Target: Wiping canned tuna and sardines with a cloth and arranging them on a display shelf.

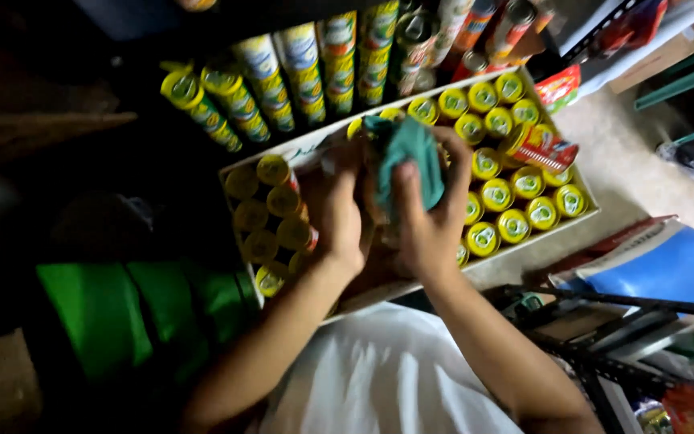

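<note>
Two hands meet over the middle of an open box (580,219) of yellow-lidded cans. The left hand (340,215), on the left, curls its fingers around something held upright between the hands, probably a can, though it is mostly hidden. The right hand (426,210), touching it on the right, clenches a teal cloth (407,153) that drapes over the top of that thing, on the far side of both hands. Right of them, one red can (541,146) lies tilted across the upright cans (516,189).
</note>
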